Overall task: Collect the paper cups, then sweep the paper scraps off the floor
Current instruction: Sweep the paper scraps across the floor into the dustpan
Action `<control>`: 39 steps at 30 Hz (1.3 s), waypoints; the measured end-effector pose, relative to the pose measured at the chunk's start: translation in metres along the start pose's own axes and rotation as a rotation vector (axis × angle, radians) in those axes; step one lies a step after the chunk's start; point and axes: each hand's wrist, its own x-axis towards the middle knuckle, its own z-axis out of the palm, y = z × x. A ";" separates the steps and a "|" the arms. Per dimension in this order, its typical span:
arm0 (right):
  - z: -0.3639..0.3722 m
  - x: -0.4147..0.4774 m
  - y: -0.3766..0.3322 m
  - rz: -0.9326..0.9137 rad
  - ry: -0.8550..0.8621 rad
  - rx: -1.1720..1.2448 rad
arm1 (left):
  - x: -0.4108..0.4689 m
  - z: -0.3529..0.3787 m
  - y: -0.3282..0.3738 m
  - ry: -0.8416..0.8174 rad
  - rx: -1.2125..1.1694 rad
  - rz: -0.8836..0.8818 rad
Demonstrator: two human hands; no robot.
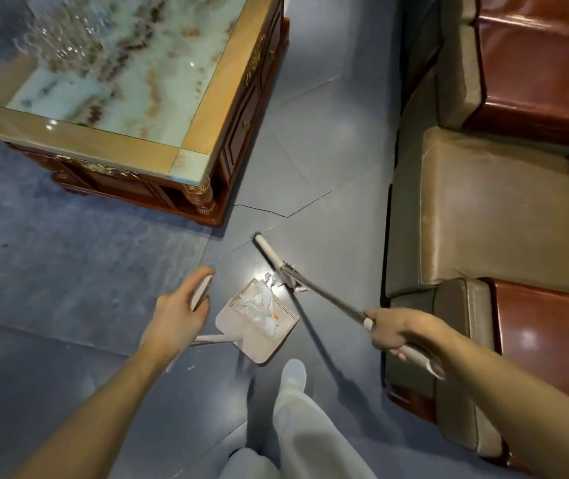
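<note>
A beige dustpan (241,344) lies on the blue-grey floor, with white paper scraps (259,311) piled in it. A few more scraps (298,289) lie on the floor at its mouth, by the broom head (271,254). My right hand (399,331) grips the broom's handle at the right, and the shaft slants down to the left toward the pan. My left hand (179,311) grips the top of the dustpan's upright handle, left of the pan. No paper cups are in view.
A wooden coffee table (193,133) with a green marble top stands at the upper left, its corner close to the broom head. A sofa (490,209) with olive cushions and brown arms lines the right side. My foot (293,373) stands just behind the dustpan.
</note>
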 end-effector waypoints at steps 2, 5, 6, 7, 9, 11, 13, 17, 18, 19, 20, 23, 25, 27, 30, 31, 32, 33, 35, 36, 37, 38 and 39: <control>0.029 -0.019 0.000 0.006 -0.027 -0.020 | -0.008 0.002 -0.002 -0.008 0.002 0.016; 0.072 -0.050 -0.003 -0.008 -0.049 -0.097 | -0.025 0.004 -0.005 -0.016 -0.015 0.050; 0.083 -0.060 -0.004 -0.007 -0.054 -0.085 | -0.032 0.003 -0.007 -0.011 -0.035 0.058; 0.094 -0.069 -0.004 -0.009 -0.058 -0.059 | -0.040 0.002 -0.011 -0.001 -0.053 0.069; 0.114 -0.087 -0.003 -0.031 -0.069 0.003 | -0.060 -0.003 -0.023 0.023 -0.073 0.098; 0.137 -0.104 -0.001 -0.039 -0.058 0.035 | -0.086 -0.010 -0.038 0.048 -0.085 0.107; 0.161 -0.120 -0.003 -0.041 -0.028 0.039 | -0.121 -0.017 -0.056 0.087 -0.096 0.105; 0.203 -0.151 -0.013 -0.069 0.000 -0.033 | -0.189 -0.032 -0.094 0.179 -0.190 0.055; 0.212 -0.156 -0.015 -0.079 0.008 -0.075 | -0.205 -0.035 -0.103 0.194 -0.197 0.027; 0.219 -0.160 -0.019 -0.090 0.007 -0.119 | -0.219 -0.039 -0.111 0.210 -0.214 -0.002; 0.225 -0.163 -0.022 -0.101 0.000 -0.159 | -0.234 -0.041 -0.120 0.230 -0.233 -0.030; 0.237 -0.169 -0.029 -0.114 -0.025 -0.174 | -0.275 -0.045 -0.141 0.289 -0.213 -0.120; 0.242 -0.171 -0.031 -0.132 -0.049 -0.186 | -0.301 -0.043 -0.153 0.338 -0.218 -0.169; 0.245 -0.172 -0.031 -0.153 -0.064 -0.210 | -0.327 -0.037 -0.163 0.382 -0.222 -0.222; 0.252 -0.175 -0.035 -0.195 -0.085 -0.266 | -0.360 -0.025 -0.181 0.417 -0.237 -0.274; 0.254 -0.177 -0.037 -0.209 -0.086 -0.291 | -0.370 -0.022 -0.186 0.432 -0.239 -0.293; 0.256 -0.179 -0.040 -0.225 -0.082 -0.319 | -0.378 -0.019 -0.191 0.447 -0.243 -0.316; 0.258 -0.181 -0.043 -0.238 -0.069 -0.349 | -0.387 -0.017 -0.196 0.463 -0.244 -0.337; 0.260 -0.183 -0.050 -0.262 -0.035 -0.406 | -0.401 -0.016 -0.205 0.494 -0.219 -0.363; 0.261 -0.184 -0.055 -0.269 -0.028 -0.423 | -0.407 -0.015 -0.210 0.509 -0.207 -0.375; 0.263 -0.184 -0.060 -0.272 -0.026 -0.442 | -0.412 -0.015 -0.215 0.520 -0.202 -0.389; 0.264 -0.184 -0.066 -0.273 -0.020 -0.467 | -0.417 -0.016 -0.219 0.526 -0.196 -0.405; 0.266 -0.185 -0.072 -0.276 -0.009 -0.492 | -0.421 -0.016 -0.224 0.527 -0.188 -0.425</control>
